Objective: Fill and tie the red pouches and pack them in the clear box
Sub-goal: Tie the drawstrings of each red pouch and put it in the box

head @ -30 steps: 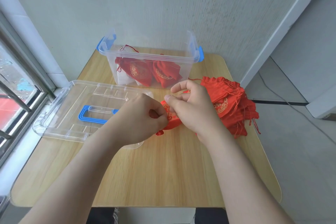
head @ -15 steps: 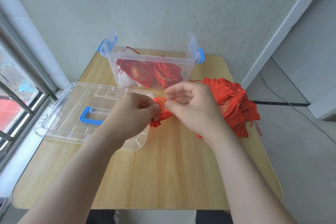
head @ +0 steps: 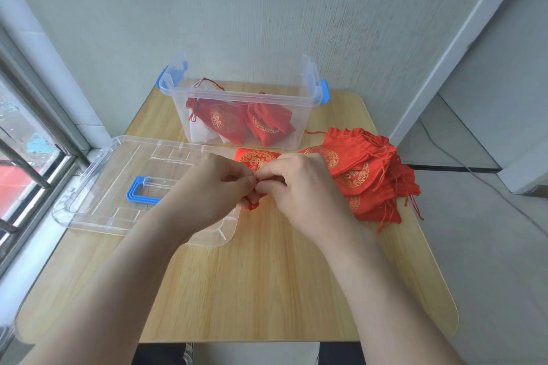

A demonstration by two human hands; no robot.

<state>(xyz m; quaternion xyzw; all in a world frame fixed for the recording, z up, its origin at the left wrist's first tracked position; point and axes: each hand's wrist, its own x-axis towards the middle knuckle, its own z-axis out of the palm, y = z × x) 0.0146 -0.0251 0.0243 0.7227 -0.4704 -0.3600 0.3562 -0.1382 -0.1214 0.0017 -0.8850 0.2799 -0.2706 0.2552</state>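
A red pouch (head: 257,158) with gold print lies on the wooden table just in front of the clear box (head: 243,98). My left hand (head: 207,187) and my right hand (head: 299,184) meet at its near end, both pinching the gathered neck and cord, which they mostly hide. The open clear box with blue latches stands at the back of the table and holds two tied red pouches (head: 240,121). A pile of flat red pouches (head: 364,172) lies right of my right hand.
The box's clear lid (head: 118,181) with a blue handle lies flat on the left, partly under my left forearm. A window with bars is at the far left. The table (head: 267,290) ends close to the wall behind the box.
The pouch has turned so its printed body now points away toward the box. Both hands have closed together at its neck, fingers curled tighter on the cord.
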